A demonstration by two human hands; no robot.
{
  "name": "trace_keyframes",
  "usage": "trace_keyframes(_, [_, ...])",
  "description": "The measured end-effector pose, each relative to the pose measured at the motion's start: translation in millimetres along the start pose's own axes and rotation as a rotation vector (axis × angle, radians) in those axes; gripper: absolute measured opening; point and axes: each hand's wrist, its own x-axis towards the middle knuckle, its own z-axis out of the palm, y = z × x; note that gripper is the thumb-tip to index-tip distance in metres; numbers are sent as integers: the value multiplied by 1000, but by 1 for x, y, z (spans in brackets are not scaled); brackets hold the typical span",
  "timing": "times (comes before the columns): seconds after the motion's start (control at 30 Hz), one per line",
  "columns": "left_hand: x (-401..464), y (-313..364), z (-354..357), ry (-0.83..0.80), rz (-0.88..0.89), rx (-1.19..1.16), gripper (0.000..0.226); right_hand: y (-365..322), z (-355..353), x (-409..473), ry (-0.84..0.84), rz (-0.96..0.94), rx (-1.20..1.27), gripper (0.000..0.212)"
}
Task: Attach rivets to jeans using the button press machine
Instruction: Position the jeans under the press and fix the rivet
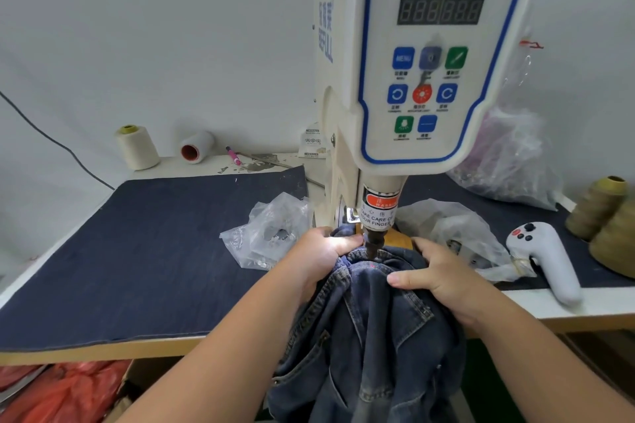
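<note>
Jeans [374, 316] are bunched under the press head [372, 244] of the button press machine [412, 79], the rest hanging off the bench [103, 350] edge toward the person. The head's tip sits on or just above the denim; can't tell which.

Left hand [319, 257]: fingers [347, 242] curled, gripping a fold of denim just left of the head. Right hand [433, 275]: fingers pressed together and laid flat on the fabric just right of it, thumb [409, 278] stretched across the seam, pinning it down.

Risks, as judged from here:
- Left fingers are right beside the head. If the machine cycles now, pinch injury is likely.
- The fabric is bunched and thick at the seam, so the rivet could set crooked or off the mark.
- The weight of the hanging denim could drag the spot out from under the head if either hand eases off.

No loose rivet visible at the head; the plastic bags [268, 233] outside both hands appear to hold small metal parts.
</note>
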Motion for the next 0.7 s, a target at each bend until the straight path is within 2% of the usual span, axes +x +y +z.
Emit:
trace_keyframes(0.1, [-8, -2, -1, 143, 155, 222, 46, 3, 3, 1, 44, -25, -14, 55])
trace_keyframes(0.2, [-25, -3, -4, 346, 500, 425, 26, 3, 7, 1, 78, -42, -41, 50])
trace_keyframes(0.27, [-35, -5, -4, 352, 591, 464, 29, 3, 7, 1, 82, -42, -40, 48])
trace_keyframes(0.37, [-43, -7, -2, 191, 382, 353, 42, 4, 6, 1, 81, -40, -35, 45])
trace_keyframes(0.47, [-45, -2, 2, 48, 195, 188, 45, 6, 6, 1, 80, -33, -21, 47])
trace_keyframes(0.7, [-47, 3, 4, -126, 5, -168, 49, 9, 4, 1, 83, -23, 23, 46])
